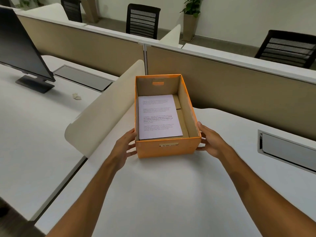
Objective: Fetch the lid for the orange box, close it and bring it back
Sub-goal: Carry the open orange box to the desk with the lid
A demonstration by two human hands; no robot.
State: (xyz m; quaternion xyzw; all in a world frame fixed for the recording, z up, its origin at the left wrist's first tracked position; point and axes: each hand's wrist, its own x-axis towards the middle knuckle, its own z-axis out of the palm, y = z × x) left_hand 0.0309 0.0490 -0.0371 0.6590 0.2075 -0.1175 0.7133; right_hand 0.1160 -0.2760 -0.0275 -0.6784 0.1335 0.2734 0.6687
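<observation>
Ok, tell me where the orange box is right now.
In the head view the orange box sits open on the white desk, centre frame, between the left hand and right hand, just right of the curved cream divider.

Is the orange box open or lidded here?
Open. The orange box has no lid; its cardboard interior and a printed sheet inside are visible. No lid is in view.

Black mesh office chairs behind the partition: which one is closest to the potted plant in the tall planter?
The middle black mesh chair; the potted plant stands just to its right. The other two sit at the far left and far right.
</observation>
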